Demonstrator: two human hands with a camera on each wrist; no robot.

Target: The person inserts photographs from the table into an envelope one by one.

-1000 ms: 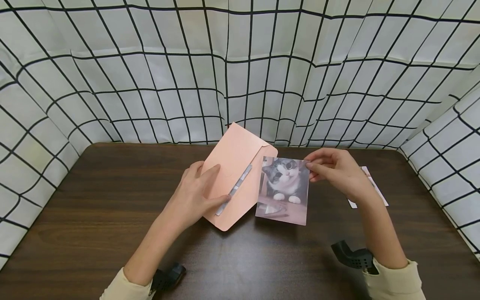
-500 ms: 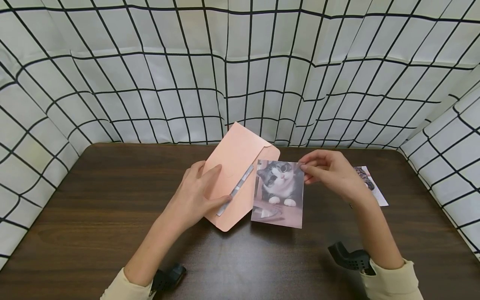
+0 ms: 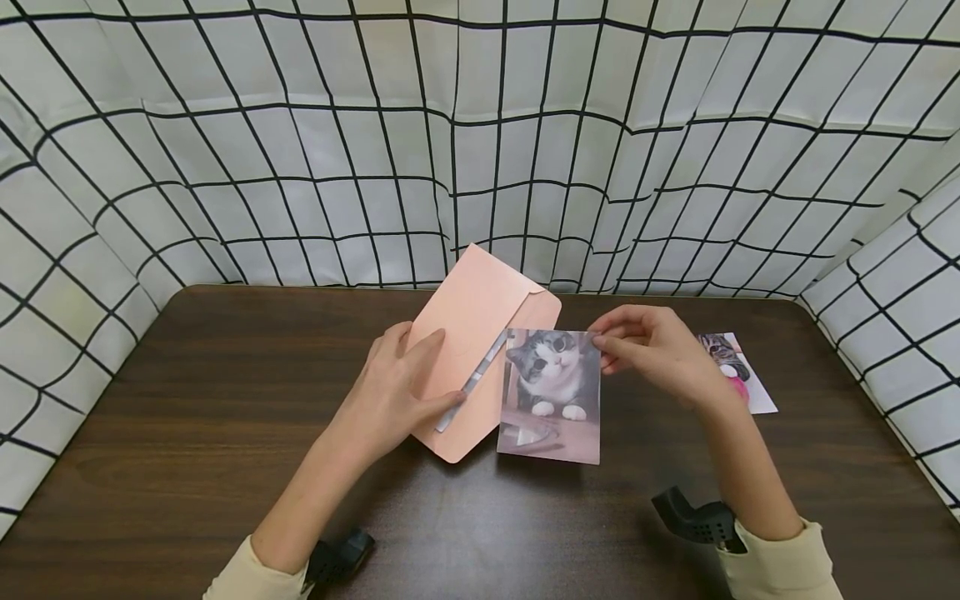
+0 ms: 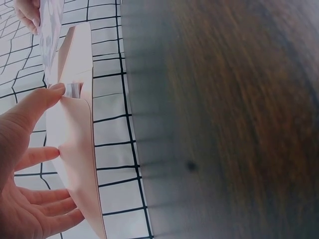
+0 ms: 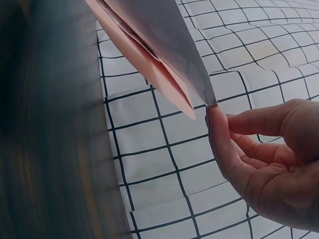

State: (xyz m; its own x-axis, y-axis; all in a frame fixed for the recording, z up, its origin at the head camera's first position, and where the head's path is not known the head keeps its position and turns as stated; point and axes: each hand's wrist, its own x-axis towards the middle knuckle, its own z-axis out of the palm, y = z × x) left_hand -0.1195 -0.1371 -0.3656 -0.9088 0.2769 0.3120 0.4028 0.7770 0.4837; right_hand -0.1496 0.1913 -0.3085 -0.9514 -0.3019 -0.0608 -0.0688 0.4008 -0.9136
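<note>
In the head view, my left hand [image 3: 393,383] holds a pink envelope [image 3: 468,308] tilted in the middle of the table. Its thumb lies at the edge of the pocket, and the other fingers lie on the envelope's face and left side. A narrow greyish strip of a card or photo [image 3: 480,379] shows in the pocket gap. My right hand [image 3: 652,350] pinches a cat photo [image 3: 551,417] by its upper right corner. In the right wrist view, the photo [image 5: 174,45] is raised, and the pink envelope [image 5: 164,82] stands close beside it.
Behind my right forearm, another cat photo [image 3: 750,387] lies on the dark wooden table [image 3: 225,400], partly hidden. A white curtain with a black grid [image 3: 480,150] closes off the back and sides. Dark wrist devices [image 3: 697,517] sit at both cuffs.
The right hand has carried the cat photo left and slightly toward me, so it now overlaps the envelope's right edge. More of the photo on the table shows. The left hand has barely moved.
</note>
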